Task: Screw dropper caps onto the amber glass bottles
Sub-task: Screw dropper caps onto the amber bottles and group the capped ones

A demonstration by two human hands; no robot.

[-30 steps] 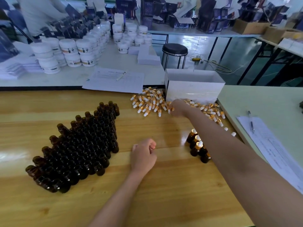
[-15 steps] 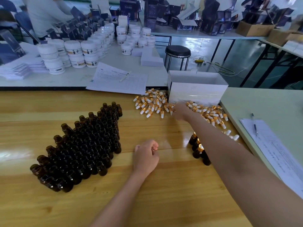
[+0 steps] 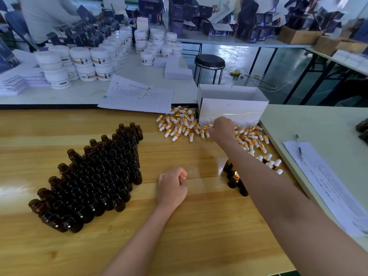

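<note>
A large cluster of open amber glass bottles [image 3: 95, 180] stands on the wooden table [image 3: 199, 226] at the left. Loose dropper caps [image 3: 177, 126], gold collars with white bulbs, lie in a pile at the far side. My right hand [image 3: 222, 128] reaches into that pile with its fingers curled down, pinching a cap at its fingertips. My left hand [image 3: 172, 187] rests on the table as a fist with nothing visible in it. A few capped bottles [image 3: 236, 180] stand under my right forearm, partly hidden by it.
A white open box [image 3: 233, 108] stands just behind the caps. Paper sheets with pens lie at the back [image 3: 139, 94] and at the right [image 3: 318, 172]. White jars [image 3: 83, 62] crowd the far table. A black stool [image 3: 209, 61] stands beyond. A person works at far left.
My right hand stays in the cap pile, its fingers working at a cap. The left fist has not moved. The view has shifted slightly.
</note>
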